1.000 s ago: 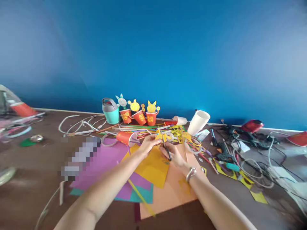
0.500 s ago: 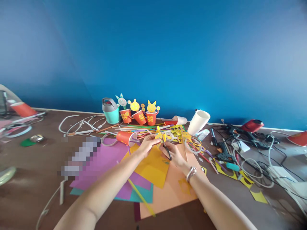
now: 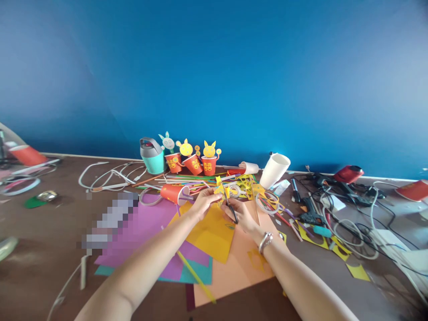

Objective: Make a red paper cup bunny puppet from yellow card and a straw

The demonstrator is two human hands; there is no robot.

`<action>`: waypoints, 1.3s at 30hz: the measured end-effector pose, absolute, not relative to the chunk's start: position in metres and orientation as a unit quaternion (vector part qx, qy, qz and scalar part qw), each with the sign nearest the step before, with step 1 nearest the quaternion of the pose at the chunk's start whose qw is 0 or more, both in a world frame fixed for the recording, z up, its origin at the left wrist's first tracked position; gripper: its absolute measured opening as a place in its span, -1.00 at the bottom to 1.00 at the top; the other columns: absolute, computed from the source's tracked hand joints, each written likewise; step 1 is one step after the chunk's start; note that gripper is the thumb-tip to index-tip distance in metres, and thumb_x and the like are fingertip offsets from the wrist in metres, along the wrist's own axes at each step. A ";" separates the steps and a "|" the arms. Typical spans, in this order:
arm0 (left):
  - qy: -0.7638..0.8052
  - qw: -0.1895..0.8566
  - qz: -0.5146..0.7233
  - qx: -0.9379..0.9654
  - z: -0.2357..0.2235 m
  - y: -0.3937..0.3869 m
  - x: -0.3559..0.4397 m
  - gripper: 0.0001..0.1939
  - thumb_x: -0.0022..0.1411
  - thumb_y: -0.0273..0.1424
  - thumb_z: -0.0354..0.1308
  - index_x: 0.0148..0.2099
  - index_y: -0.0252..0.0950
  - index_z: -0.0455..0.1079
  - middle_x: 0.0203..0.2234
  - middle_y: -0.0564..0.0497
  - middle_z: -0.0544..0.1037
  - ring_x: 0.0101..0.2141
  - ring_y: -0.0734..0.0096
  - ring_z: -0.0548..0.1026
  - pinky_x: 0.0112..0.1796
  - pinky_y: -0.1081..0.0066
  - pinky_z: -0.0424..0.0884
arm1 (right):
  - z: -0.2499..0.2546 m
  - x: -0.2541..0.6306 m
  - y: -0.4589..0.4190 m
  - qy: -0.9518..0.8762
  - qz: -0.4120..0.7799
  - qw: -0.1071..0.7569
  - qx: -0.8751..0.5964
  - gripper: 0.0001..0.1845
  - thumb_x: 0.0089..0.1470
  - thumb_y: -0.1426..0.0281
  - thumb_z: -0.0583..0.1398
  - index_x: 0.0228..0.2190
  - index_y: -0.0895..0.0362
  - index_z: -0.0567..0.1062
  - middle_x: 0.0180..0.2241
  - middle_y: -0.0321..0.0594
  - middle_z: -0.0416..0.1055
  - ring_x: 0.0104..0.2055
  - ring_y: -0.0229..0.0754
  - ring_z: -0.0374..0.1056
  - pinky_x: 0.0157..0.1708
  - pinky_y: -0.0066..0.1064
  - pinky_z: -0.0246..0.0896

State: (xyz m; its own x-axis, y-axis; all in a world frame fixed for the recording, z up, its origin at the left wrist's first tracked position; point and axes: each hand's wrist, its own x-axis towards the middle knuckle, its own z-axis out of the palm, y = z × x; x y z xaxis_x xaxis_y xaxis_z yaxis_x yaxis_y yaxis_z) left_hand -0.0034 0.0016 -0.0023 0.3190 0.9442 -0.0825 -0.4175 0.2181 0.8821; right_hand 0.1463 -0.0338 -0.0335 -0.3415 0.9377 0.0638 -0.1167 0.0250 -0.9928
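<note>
My left hand [image 3: 205,201] pinches a small piece of yellow paper [image 3: 219,189] above the coloured sheets. In my right hand [image 3: 240,215] is a pair of black-handled scissors [image 3: 230,206], its blades pointing up at the right side of that paper. Whether the blades touch the paper is hard to make out. Under both hands lie an orange-yellow sheet [image 3: 209,236], a purple sheet [image 3: 147,232] and a peach sheet [image 3: 234,281]. A red paper cup [image 3: 172,194] rests on its side left of my left hand.
Red cups with paper animal heads [image 3: 209,165] stand at the wall beside a teal container [image 3: 154,160]. A white cup [image 3: 276,169] leans behind my right hand. Yellow paper scraps, a glue gun [image 3: 310,214] and tangled cables [image 3: 354,236] lie on the right. A yellow strip [image 3: 197,276] lies in front.
The whole view has shifted slightly, so things appear a little further left. Both hands keep nearly the same place and hold the same yellow paper and scissors.
</note>
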 end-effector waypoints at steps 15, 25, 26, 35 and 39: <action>0.342 0.704 0.477 0.400 -0.005 0.002 -0.004 -0.81 -0.23 -0.38 0.37 -0.49 -0.33 0.48 -0.55 0.03 0.53 -0.47 0.45 0.43 -0.37 0.47 0.26 | -0.029 0.147 -0.035 -0.569 0.595 0.430 -0.370 -0.67 -0.03 0.18 0.27 -0.48 0.13 0.29 -0.65 -0.46 0.09 -0.65 -0.41 -0.03 -0.66 -0.51 -0.17; 0.341 0.701 0.478 0.406 -0.005 0.002 -0.005 -0.83 -0.23 -0.38 0.37 -0.53 -0.33 0.47 -0.57 0.04 0.52 -0.50 0.47 0.40 -0.40 0.47 0.25 | -0.033 0.147 -0.032 -0.575 0.587 0.430 -0.375 -0.63 -0.05 0.12 0.26 -0.48 0.14 0.29 -0.65 -0.45 0.04 -0.64 -0.41 -0.08 -0.66 -0.51 -0.20; 0.342 0.700 0.477 0.406 -0.005 0.003 -0.005 -0.83 -0.23 -0.38 0.37 -0.53 -0.33 0.48 -0.57 0.04 0.53 -0.50 0.47 0.40 -0.40 0.47 0.24 | -0.033 0.147 -0.032 -0.577 0.585 0.429 -0.375 -0.63 -0.05 0.12 0.26 -0.48 0.14 0.30 -0.65 -0.45 0.04 -0.64 -0.41 -0.08 -0.66 -0.51 -0.20; 0.337 0.705 0.474 0.406 -0.009 0.005 -0.006 -0.82 -0.21 -0.38 0.37 -0.52 -0.34 0.47 -0.57 0.05 0.52 -0.51 0.50 0.40 -0.39 0.49 0.24 | -0.031 0.146 -0.033 -0.581 0.571 0.434 -0.385 -0.69 -0.04 0.23 0.26 -0.53 0.13 0.25 -0.64 -0.45 0.04 -0.63 -0.40 -0.08 -0.64 -0.51 -0.19; 0.348 0.704 0.472 0.400 -0.011 0.006 -0.007 -0.80 -0.23 -0.39 0.38 -0.52 -0.34 0.45 -0.58 0.06 0.51 -0.52 0.50 0.39 -0.41 0.49 0.24 | -0.030 0.147 -0.033 -0.581 0.571 0.432 -0.387 -0.68 -0.05 0.22 0.26 -0.54 0.13 0.25 -0.65 -0.44 0.04 -0.63 -0.40 -0.08 -0.64 -0.50 -0.20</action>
